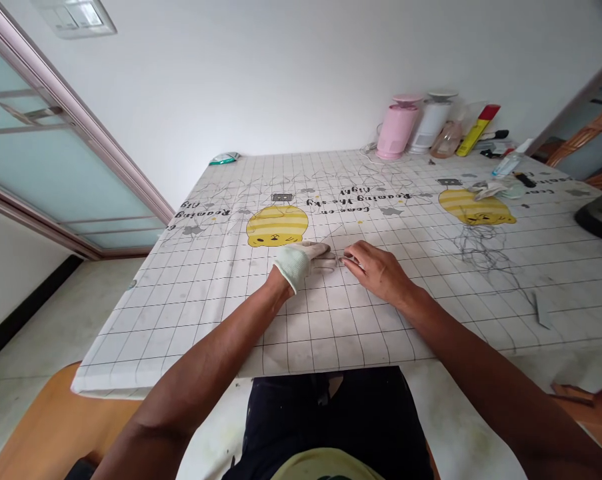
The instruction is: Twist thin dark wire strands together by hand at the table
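- Wire: a thin, pale strand, barely visible, lying on the table between the two hands near the middle of the cloth; its full length cannot be made out.
- Left hand: wears a white knit glove, lies flat with fingers stretched toward the strand and seems to press its end down; whether it pinches it cannot be told.
- Right hand: bare, knuckles up, fingertips drawn together at the strand just beside the gloved fingers, seemingly pinching it.
- Tablecloth: white with a grey grid, printed with yellow striped cartoon figures and lettering.
- Loose wire tangle: dark coils lying well apart to the right.
- Far edge: a pink container, a white container and small bottles stand against the wall.
- Risk, as a judgement: the strand is fine and springy, so a slack pinch could let it flick free; its end could prick the bare right hand, which has no glove.
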Tool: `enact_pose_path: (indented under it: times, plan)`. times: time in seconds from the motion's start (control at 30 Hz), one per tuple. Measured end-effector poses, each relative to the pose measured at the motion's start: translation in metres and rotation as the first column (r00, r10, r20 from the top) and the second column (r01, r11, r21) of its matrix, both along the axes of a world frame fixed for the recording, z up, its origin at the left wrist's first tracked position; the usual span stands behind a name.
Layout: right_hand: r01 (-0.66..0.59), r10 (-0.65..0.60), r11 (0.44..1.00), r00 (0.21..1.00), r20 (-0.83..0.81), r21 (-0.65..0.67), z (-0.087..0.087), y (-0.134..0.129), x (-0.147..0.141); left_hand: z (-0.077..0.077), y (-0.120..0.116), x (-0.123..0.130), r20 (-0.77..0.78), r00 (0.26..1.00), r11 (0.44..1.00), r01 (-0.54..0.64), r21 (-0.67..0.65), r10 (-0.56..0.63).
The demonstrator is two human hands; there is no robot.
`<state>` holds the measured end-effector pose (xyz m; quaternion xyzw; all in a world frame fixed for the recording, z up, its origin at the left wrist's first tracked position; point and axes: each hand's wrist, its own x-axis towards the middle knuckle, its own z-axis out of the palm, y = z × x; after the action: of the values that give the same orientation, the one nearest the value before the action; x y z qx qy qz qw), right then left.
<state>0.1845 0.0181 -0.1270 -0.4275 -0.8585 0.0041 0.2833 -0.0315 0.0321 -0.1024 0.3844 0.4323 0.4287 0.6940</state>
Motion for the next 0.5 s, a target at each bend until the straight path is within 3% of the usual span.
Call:
enact_pose_path:
  times: [0.13, 0.3, 0.5]
  plan:
    - [0.024, -0.027, 0.999, 0.998, 0.058, 0.044, -0.0040, 0.0011, 0.0015, 0.0004, -0.0017, 0.0010, 0.001, 1.000, 1.000, 0.001, -0.004, -0.001]
    - [-0.035, 0.032, 0.998, 0.998, 0.054, 0.049, -0.0070, 0.0024, 0.0020, 0.0003, -0.0037, -0.0006, 0.073, 0.997, 1.000, 0.003, -0.001, -0.003]
    - [-0.007, 0.008, 1.000, 0.999, -0.043, 0.029, -0.0073, 0.0029, 0.0019, -0.0019, -0.0026, 0.0000, 0.125, 0.992, 1.000, -0.007, -0.028, 0.010]
